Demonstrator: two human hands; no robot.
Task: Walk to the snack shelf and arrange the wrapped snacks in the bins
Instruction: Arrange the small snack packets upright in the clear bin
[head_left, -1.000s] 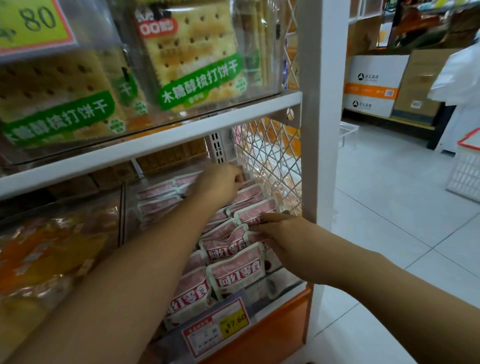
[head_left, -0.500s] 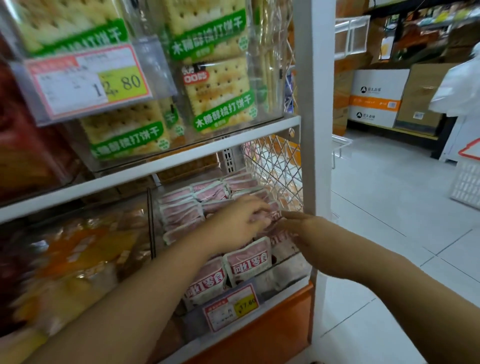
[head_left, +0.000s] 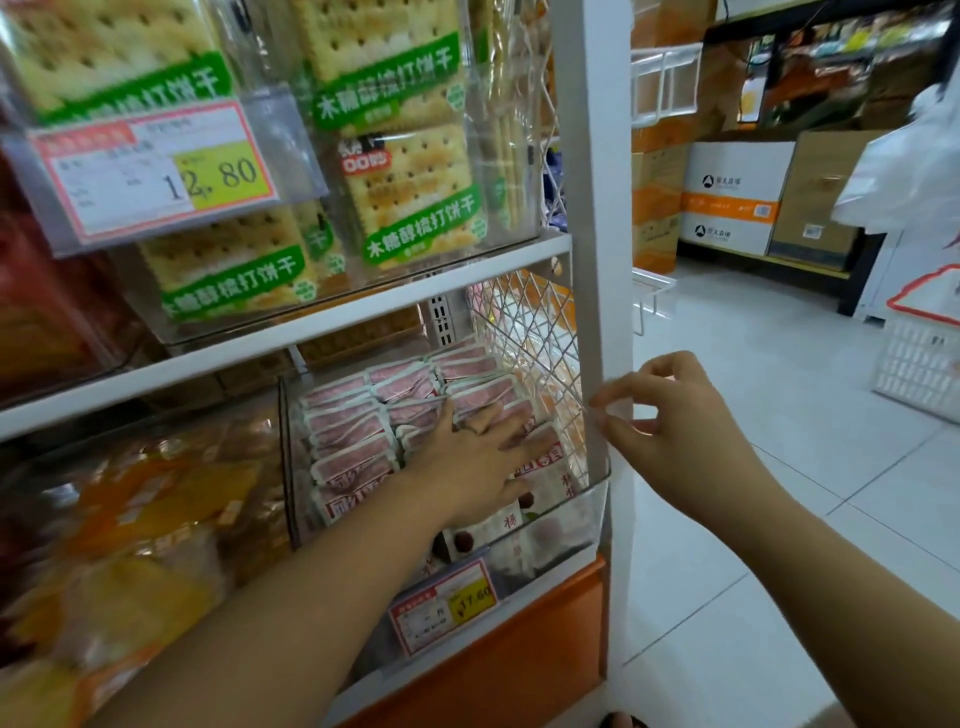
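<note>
From where I stand, the walk is done: the person is at the snack shelf (head_left: 322, 332), both arms out at the lower tier. Going left to right, the far-left bin (head_left: 140, 519) holds orange and yellow packets, too blurred to count. Above it hangs 1 price tag (head_left: 156, 171), and behind that the cracker packs (head_left: 410, 192) sit in a clear bin on the upper tier; I can make out about 5 faces, though more may hide behind.

Next comes the clear bin (head_left: 587, 519) of pink wrapped snacks (head_left: 353, 431). They stand in roughly 3 rows running from near to far, with some 6 visible in the left row; the middle and right rows are partly covered, so no full count is possible. The left hand (head_left: 478, 452) lies flat on the middle and right rows, fingers spread wide, pressing on the packets and holding none. The rows look mostly tidy, so I judge this bin nearly finished, with perhaps a last levelling at the near right corner, where a few packets lie looser. 1 small price tag (head_left: 444, 605) hangs on the bin's front.

The right hand (head_left: 670, 421) is outside the shelf, just beside the white upright post (head_left: 592, 208), fingers loosely curled and empty. Other bins may remain; I cannot tell.
</note>
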